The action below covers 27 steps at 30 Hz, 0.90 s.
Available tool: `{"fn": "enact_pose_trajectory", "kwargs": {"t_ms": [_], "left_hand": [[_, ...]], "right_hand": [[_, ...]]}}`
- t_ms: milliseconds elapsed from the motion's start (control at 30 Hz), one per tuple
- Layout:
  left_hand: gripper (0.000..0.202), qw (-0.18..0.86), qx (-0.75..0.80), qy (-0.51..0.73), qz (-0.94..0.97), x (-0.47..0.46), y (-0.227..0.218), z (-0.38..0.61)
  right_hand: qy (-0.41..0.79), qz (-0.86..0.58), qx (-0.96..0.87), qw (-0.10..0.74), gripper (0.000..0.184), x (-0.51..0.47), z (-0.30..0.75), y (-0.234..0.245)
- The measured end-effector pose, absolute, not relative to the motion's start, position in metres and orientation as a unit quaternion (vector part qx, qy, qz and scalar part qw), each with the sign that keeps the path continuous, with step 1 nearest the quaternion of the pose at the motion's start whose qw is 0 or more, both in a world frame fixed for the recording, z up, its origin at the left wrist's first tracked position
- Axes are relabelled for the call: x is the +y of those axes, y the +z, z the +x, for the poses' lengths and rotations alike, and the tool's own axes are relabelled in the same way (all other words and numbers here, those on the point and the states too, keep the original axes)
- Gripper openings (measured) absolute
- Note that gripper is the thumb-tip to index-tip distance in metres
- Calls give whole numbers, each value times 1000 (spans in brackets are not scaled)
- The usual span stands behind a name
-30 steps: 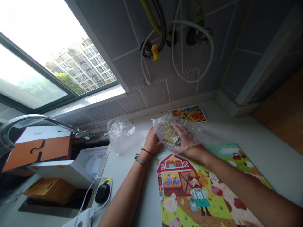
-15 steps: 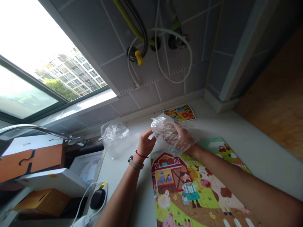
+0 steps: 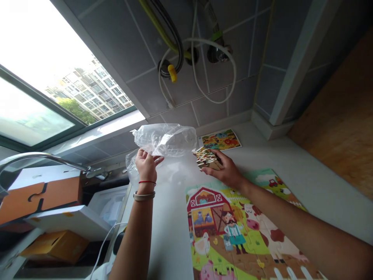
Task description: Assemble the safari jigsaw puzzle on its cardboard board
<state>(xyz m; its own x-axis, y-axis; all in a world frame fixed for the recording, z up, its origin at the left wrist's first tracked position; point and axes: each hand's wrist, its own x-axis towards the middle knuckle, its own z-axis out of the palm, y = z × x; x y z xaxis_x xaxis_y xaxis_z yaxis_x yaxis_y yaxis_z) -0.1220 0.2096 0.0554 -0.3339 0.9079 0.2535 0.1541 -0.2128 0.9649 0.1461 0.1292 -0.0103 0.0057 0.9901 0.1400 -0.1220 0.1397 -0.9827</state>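
Viewing from head cam: your L hand [image 3: 146, 167] grips a crumpled clear bag [image 3: 166, 140], apparently pinched betw. thumb & fingers; your R hand [image 3: 229, 169] clasps stacked puzzle pcs [image 3: 206, 158], thumb nearest you, fingers on the far side. The pcs are held above the counter [image 3: 171, 210], just beyond the assembled farm puzzle [image 3: 233, 233]; whether they touch the bag, can't tell. The R grip spans the stack prob. to stop loose pcs spilling; the L hand likely keeps the bag aside so that it doesn't cover them. The picture card [image 3: 221, 140] lies flat beyond the R hand, prob. to stay visible w/o being in the way. A second bag [image 3: 133, 167] lies behind the L hand, partly hidden. Cf. 0.5 s earlier, where the bag encloses pcs & R hand: now both are out, & the bag is farther L, lifted in the L hand.
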Motion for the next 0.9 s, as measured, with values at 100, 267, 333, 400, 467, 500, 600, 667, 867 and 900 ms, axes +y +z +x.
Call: {"fn": "enact_pose_trajectory", "kwargs": {"t_ms": [100, 267, 333, 400, 467, 500, 600, 667, 867, 900], "left_hand": [[58, 356, 550, 585, 478, 207, 57, -119], [105, 266, 591, 558, 518, 201, 57, -104], [116, 216, 590, 564, 536, 193, 61, -97], [120, 168, 569, 568, 570, 181, 65, -86], [108, 128, 508, 550, 650, 167, 64, -69], [99, 137, 471, 538, 686, 160, 60, -60], [90, 213, 372, 473, 770, 145, 35, -35], [107, 279, 341, 432, 787, 143, 12, -26], [104, 435, 337, 420, 722, 153, -31, -24], [101, 440, 345, 418, 716, 154, -33, -24]], "right_hand": [[533, -418, -467, 568, 61, 133, 149, -6], [520, -442, -435, 587, 58, 137, 155, -5], [511, -448, -419, 602, 67, 138, 156, -8], [523, -439, -406, 607, 68, 139, 156, -12], [539, -432, -402, 601, 62, 140, 156, -14], [542, -432, -402, 599, 61, 140, 156, -14], [527, -436, -420, 597, 65, 138, 155, -14], [508, -435, -449, 593, 66, 137, 154, -14], [477, -430, -538, 546, 59, 137, 150, -22], [478, -433, -538, 543, 58, 138, 150, -24]]}}
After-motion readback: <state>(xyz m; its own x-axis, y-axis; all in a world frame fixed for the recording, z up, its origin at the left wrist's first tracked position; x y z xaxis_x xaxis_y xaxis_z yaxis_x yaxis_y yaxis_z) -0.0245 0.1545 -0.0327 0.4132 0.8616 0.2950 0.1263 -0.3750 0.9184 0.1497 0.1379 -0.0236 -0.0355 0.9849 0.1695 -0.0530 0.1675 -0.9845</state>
